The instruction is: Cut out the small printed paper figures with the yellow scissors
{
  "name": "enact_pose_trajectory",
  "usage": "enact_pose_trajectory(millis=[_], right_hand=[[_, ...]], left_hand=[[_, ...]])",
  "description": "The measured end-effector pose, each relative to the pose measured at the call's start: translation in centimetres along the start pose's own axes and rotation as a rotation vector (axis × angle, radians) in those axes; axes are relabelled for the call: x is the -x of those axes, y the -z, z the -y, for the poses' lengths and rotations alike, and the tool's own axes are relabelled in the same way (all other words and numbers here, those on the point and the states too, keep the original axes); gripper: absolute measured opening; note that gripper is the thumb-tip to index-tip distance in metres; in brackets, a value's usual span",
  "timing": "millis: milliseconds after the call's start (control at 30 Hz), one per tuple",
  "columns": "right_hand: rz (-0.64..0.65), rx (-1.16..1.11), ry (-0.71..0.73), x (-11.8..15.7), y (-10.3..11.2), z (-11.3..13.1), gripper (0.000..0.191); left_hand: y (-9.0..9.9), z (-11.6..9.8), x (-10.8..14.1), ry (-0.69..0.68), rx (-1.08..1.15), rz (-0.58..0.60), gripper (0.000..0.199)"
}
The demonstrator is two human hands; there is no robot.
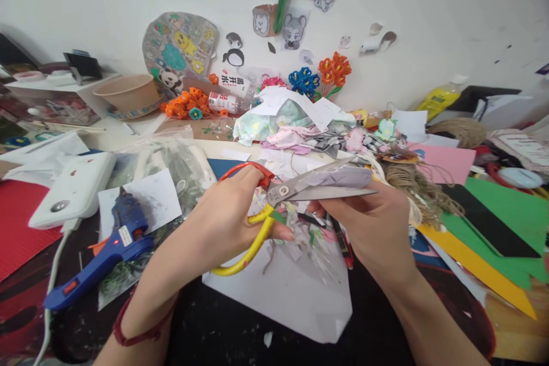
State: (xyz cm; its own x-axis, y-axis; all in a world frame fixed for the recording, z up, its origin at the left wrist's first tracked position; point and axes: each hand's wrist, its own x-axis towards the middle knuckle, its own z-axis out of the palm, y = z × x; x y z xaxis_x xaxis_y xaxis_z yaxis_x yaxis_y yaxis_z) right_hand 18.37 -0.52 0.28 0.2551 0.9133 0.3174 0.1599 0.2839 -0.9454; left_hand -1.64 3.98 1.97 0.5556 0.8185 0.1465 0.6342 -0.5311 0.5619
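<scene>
My left hand [214, 226] is closed around the red and yellow handles of a pair of scissors [295, 187], whose blades are apart and point right. Between the blades lies a thin greyish piece [345, 178]; whether it is paper or cloth I cannot tell. My right hand [380, 229] pinches that piece from the right, its fingertips partly hidden behind the lower blade. Below both hands, a white sheet of paper [291, 291] carries several small coloured scraps [315, 237].
A blue glue gun [124, 234] and a white power bank [72, 189] with a cable lie left. Crumpled cloth [278, 120] is heaped ahead, near orange flowers [189, 104]. Twine [412, 186], green paper [493, 229] and a yellow strip [480, 271] lie right.
</scene>
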Motion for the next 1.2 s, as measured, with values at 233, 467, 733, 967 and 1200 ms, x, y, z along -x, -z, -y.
enact_pose_trajectory(millis=[233,467,733,967,1200], right_hand=[[-0.019,0.041,0.025,0.1,0.0,0.1,0.019],[-0.032,0.039,0.007,0.2,0.0,-0.1,0.019],[0.019,-0.019,-0.057,0.0,0.3,-0.8,0.012],[0.049,-0.048,-0.06,0.0,0.6,-1.0,0.01],[0.029,-0.015,-0.042,0.0,0.5,-0.8,0.013]], left_hand=[[-0.2,0.1,0.0,0.014,-0.059,0.012,0.052],[-0.8,0.3,0.0,0.009,-0.125,0.017,0.041],[-1.0,0.0,0.0,0.017,-0.135,0.015,0.036],[-0.9,0.1,0.0,0.011,-0.134,0.001,0.035],[-1.0,0.4,0.1,-0.022,-0.151,-0.025,0.038]])
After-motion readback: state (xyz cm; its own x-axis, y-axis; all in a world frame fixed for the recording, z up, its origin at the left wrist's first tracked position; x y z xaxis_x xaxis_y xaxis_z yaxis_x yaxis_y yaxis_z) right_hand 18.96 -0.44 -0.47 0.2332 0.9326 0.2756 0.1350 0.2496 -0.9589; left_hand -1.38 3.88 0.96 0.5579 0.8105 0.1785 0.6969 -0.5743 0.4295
